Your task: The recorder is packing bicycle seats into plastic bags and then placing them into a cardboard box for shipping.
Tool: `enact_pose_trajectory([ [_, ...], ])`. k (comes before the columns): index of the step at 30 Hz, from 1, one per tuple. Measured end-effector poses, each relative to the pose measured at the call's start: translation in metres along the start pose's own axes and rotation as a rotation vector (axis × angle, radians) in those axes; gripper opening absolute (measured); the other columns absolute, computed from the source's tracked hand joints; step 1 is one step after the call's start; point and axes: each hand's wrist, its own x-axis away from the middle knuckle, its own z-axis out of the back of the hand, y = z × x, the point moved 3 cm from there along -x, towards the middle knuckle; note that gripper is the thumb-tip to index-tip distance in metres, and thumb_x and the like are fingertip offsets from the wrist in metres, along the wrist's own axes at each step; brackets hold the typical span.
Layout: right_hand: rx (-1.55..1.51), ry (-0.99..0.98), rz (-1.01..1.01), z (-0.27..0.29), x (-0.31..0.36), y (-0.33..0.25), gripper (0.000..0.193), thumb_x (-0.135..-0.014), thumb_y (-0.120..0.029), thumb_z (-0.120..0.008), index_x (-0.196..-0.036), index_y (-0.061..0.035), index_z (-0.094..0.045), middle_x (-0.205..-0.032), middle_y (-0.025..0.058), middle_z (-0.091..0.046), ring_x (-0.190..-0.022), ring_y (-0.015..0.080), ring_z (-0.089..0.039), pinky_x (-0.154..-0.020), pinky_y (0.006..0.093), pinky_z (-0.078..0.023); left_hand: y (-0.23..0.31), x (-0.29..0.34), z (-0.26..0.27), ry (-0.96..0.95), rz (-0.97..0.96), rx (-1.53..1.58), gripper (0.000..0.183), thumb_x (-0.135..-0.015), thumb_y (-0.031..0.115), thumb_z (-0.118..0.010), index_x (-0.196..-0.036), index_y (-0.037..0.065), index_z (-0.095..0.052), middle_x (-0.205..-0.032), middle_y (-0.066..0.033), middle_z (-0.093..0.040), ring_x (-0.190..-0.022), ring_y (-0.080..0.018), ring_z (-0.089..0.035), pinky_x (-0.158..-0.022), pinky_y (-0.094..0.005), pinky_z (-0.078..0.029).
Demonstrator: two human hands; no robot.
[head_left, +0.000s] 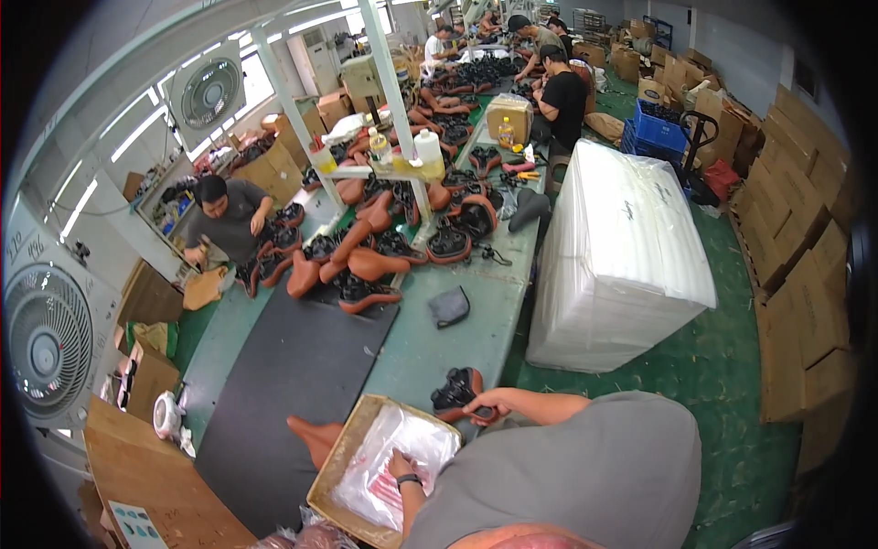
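Note:
My right hand (489,403) is closed round one end of a bicycle saddle (455,392), held over the near edge of the green workbench (480,320). The saddle's black underside and brown rim show. My left hand (401,464), with a dark band at the wrist, is inside an open cardboard box (322,494). Its fingers are bent onto a clear plastic bag (370,457) on top of a stack with red print; the fingertips are small and partly lost against the plastic. Beside the box lies a brown saddle (315,436), partly hidden by its wall.
A black mat (293,375) covers part of the bench. Many brown saddles (375,263) are heaped farther along, near a dark grey cloth piece (448,307). A tall white wrapped stack (622,256) stands right of the bench. A co-worker (229,220) handles saddles across the bench.

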Motion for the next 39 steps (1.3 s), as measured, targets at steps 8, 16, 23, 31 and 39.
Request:
enact_pose_trajectory([
  [8,0.176,-0.342,0.532,-0.121,0.102,-0.029,0.060,-0.097,-0.009,-0.085,-0.146,-0.0086,-0.051,-0.113,0.0100,-0.074,-0.097,0.0205,-0.079,-0.082,0.0354,-0.069,0.054,0.085,0.042,-0.182,-0.408,-0.219,0.024,-0.107,0.013,-0.070,-0.121,-0.005,-0.077,-0.097,-0.0053,-0.078,-0.077,-0.0115,-0.069,-0.068,-0.0269,-0.060],
  [16,0.276,-0.793,0.131,-0.262,0.044,-0.026,0.066,-0.097,-0.004,-0.080,-0.156,-0.0109,-0.050,-0.121,0.0157,-0.078,-0.093,0.0238,-0.082,-0.082,0.0379,-0.071,0.080,0.141,0.068,-0.527,-0.208,0.002,0.016,-0.105,-0.006,-0.062,-0.118,-0.003,-0.071,-0.112,-0.0094,-0.077,-0.096,-0.0173,-0.075,-0.087,-0.0319,-0.066],
  [23,0.032,-0.546,0.102,-0.226,0.004,-0.042,0.037,-0.099,-0.011,-0.082,-0.133,-0.0037,-0.068,-0.109,0.0110,-0.079,-0.094,0.0192,-0.078,-0.081,0.0358,-0.066,0.102,0.160,0.155,-0.151,-0.027,0.951,0.005,-0.100,0.010,-0.067,-0.103,0.011,-0.071,-0.098,-0.0036,-0.077,-0.091,-0.0204,-0.071,-0.085,-0.0391,-0.060],
  [31,1.163,-0.524,1.006,-0.290,0.057,-0.097,0.092,-0.089,-0.003,-0.084,-0.169,-0.0012,-0.037,-0.128,0.0116,-0.076,-0.107,0.0288,-0.077,-0.091,0.0438,-0.059,0.171,0.180,0.165,0.029,-0.267,0.418,0.023,-0.113,0.026,-0.069,-0.118,0.006,-0.079,-0.094,0.0063,-0.068,-0.082,-0.0038,-0.058,-0.070,-0.0262,-0.047],
  [39,0.660,-0.410,0.137,-0.339,-0.013,-0.129,0.092,-0.099,-0.022,-0.081,-0.174,-0.0051,-0.031,-0.148,0.0129,-0.066,-0.106,0.0139,-0.070,-0.083,0.0317,-0.061,0.315,0.224,0.103,-0.149,-1.107,-0.267,0.011,-0.099,0.002,-0.069,-0.105,0.003,-0.079,-0.088,-0.0092,-0.067,-0.087,-0.0245,-0.069,-0.078,-0.0373,-0.054],
])
